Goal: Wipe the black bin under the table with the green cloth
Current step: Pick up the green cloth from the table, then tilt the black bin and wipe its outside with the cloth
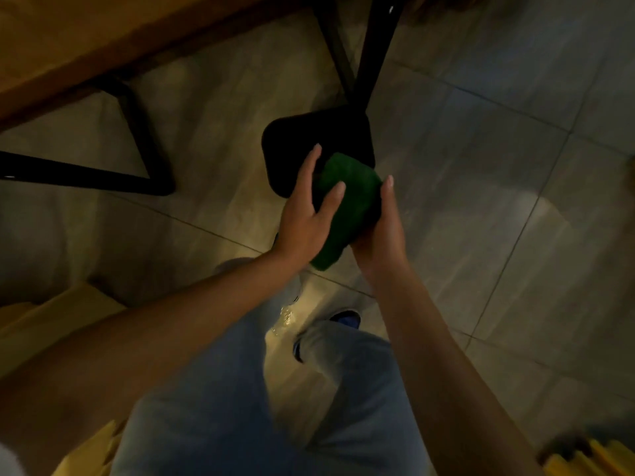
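The fingers (331,197) of the left hand (302,218) are straight and spread, resting on the green cloth (347,207); the right hand (381,235) grips the cloth's other side, thumb extended. The cloth sits over the near edge of the black bin (295,149). The bin stands on the tiled floor (481,166) beside the black leg (374,49) of the wooden counter (103,32)

My forearms are bare, no sleeves, with nothing on my left hand (302,214) or right hand (381,231). I wear faded blue-grey jeans (261,407); a dark blue shoe (347,317) peeks out at twelve o'clock from the right knee.
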{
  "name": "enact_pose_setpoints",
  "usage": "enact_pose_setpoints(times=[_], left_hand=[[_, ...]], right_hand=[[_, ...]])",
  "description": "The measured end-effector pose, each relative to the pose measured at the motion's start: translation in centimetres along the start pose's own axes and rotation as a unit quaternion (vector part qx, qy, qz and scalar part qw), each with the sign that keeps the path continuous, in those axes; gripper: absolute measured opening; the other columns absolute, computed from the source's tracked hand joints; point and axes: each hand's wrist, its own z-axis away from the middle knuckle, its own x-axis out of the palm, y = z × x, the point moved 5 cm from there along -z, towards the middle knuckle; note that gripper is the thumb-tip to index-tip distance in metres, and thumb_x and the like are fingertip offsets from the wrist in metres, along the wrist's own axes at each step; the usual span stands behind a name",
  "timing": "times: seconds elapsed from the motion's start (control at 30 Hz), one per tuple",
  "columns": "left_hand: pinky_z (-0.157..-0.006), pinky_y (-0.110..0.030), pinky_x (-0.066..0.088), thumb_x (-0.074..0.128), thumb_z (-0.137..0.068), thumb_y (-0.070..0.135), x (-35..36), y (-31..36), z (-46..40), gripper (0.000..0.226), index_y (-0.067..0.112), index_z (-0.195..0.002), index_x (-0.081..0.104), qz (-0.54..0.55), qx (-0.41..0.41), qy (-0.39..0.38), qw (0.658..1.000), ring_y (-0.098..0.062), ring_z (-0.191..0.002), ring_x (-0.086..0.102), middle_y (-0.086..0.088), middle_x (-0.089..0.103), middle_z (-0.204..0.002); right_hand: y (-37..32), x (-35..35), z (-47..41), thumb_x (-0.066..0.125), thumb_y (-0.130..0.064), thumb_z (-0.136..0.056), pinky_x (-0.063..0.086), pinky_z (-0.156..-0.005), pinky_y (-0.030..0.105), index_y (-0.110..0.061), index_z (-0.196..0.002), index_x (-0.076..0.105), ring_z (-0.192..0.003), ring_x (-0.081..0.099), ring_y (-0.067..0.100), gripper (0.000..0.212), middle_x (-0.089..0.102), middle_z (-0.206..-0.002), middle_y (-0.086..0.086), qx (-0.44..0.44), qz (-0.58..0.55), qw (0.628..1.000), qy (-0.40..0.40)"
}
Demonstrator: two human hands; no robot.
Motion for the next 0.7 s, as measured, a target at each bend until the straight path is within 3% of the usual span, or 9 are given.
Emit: enact_pose_setpoints(times=[0.1,0.2,0.27,0.37,0.5,0.63,0.7], left_hand=[[-0.122,-0.033,0.040,0.060,-0.104,0.035,0.9,-2.8,-3.2,0.068,0.034,-0.162,0.025,0.009,0.019,-0.005,1.000,-0.005,-0.152,0.035,0.017,0.034,-0.165],[-0.111,-0.022,0.048,0.067,-0.100,0.022,2.0,-5.3,-5.5,0.067,0.031,-0.159,0.036,0.047,0.010,-0.023,0.999,-0.001,-0.138,0.053,0.033,0.047,-0.145],[-0.102,-0.017,0.051,0.070,-0.098,0.018,3.1,-7.2,-7.4,0.062,0.029,-0.154,0.044,0.049,0.013,-0.029,0.998,0.003,-0.127,0.061,0.031,0.055,-0.135],[-0.093,-0.018,0.056,0.074,-0.095,0.021,5.6,-10.3,-9.7,0.056,0.033,-0.146,0.053,0.075,-0.014,-0.030,0.997,0.002,-0.115,0.068,0.017,0.068,-0.125],[-0.106,-0.037,0.056,0.071,-0.097,0.032,8.3,-14.4,-12.3,0.048,0.037,-0.142,0.059,0.162,-0.070,-0.033,0.984,-0.014,-0.123,0.067,0.002,0.066,-0.138],[-0.099,-0.030,0.059,0.072,-0.097,0.030,8.8,-15.5,-12.7,0.048,0.035,-0.142,0.058,0.147,-0.043,-0.032,0.988,-0.013,-0.117,0.070,-0.002,0.070,-0.132],[-0.102,-0.030,0.057,0.071,-0.097,0.031,8.3,-15.4,-13.5,0.050,0.033,-0.144,0.056,0.133,-0.029,-0.029,0.990,-0.014,-0.119,0.068,-0.001,0.067,-0.137]], right_hand=[[1.4,-0.9,-4.4,0.047,-0.050,-0.106,0.046,-0.116,0.047,-0.015,-0.147,0.055,-0.134,0.062,0.026,0.055,0.066,-0.143,0.010,-0.022,0.028,0.999,-0.039],[2.5,-1.8,-8.1,0.064,-0.031,-0.098,0.052,-0.109,0.046,-0.015,-0.136,0.063,-0.127,0.067,0.026,0.041,0.071,-0.133,0.011,-0.074,0.078,0.992,-0.063],[3.3,-3.0,-10.4,0.067,-0.026,-0.095,0.054,-0.105,0.043,-0.020,-0.128,0.067,-0.124,0.069,0.024,0.034,0.074,-0.127,0.008,-0.099,0.096,0.988,-0.075],[4.0,-5.4,-13.5,0.070,-0.029,-0.095,0.056,-0.102,0.040,-0.018,-0.132,0.066,-0.125,0.068,0.023,0.039,0.073,-0.130,0.007,-0.101,0.079,0.989,-0.078],[4.7,-8.2,-16.1,0.067,-0.031,-0.089,0.060,-0.099,0.040,-0.019,-0.139,0.062,-0.122,0.070,0.024,0.051,0.074,-0.129,0.005,-0.123,0.097,0.983,-0.098],[6.2,-9.0,-17.9,0.066,-0.027,-0.094,0.062,-0.087,0.038,-0.019,-0.133,0.066,-0.111,0.075,0.021,0.040,0.078,-0.119,0.003,-0.132,0.066,0.985,-0.090],[6.5,-8.8,-18.9,0.060,-0.025,-0.101,0.060,-0.096,0.041,-0.016,-0.137,0.064,-0.116,0.073,0.022,0.037,0.076,-0.124,0.005,-0.122,0.040,0.987,-0.099]])
